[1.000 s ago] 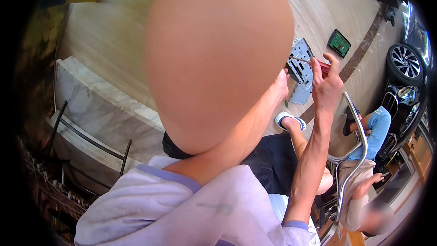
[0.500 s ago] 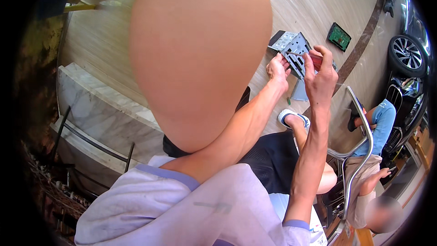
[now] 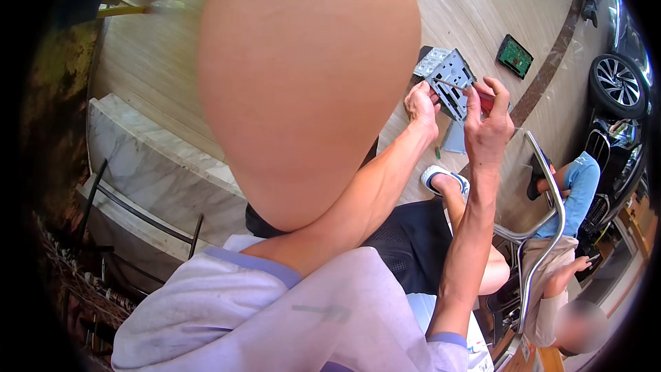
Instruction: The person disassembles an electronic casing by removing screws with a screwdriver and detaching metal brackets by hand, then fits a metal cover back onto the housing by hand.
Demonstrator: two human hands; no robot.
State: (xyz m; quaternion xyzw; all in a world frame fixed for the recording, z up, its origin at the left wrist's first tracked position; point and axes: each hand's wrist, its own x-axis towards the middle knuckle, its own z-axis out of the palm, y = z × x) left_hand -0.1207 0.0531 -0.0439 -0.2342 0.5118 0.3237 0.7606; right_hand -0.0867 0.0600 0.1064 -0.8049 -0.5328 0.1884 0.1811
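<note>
My left hand [image 3: 421, 107] grips the lower left edge of a grey perforated metal chassis [image 3: 451, 79], held up in front of me above the floor. My right hand [image 3: 489, 124] is closed round a screwdriver with a red handle [image 3: 485, 101]. Its thin shaft lies across the face of the chassis. Both forearms reach up from the lower edge, over my dark shorts and bare knee. A large blurred shape fills the upper left and hides what lies behind it.
A green circuit board [image 3: 515, 56] and a flat grey panel [image 3: 454, 139] lie on the wooden floor. Another person in a blue top [image 3: 578, 179] sits right, behind a chrome chair frame [image 3: 547, 207]. A car wheel [image 3: 615, 83] is far right, a marble step [image 3: 158, 165] left.
My hands turned the metal chassis and shifted it a little up and left. My right hand came off its face and now holds the screwdriver shaft across it.
</note>
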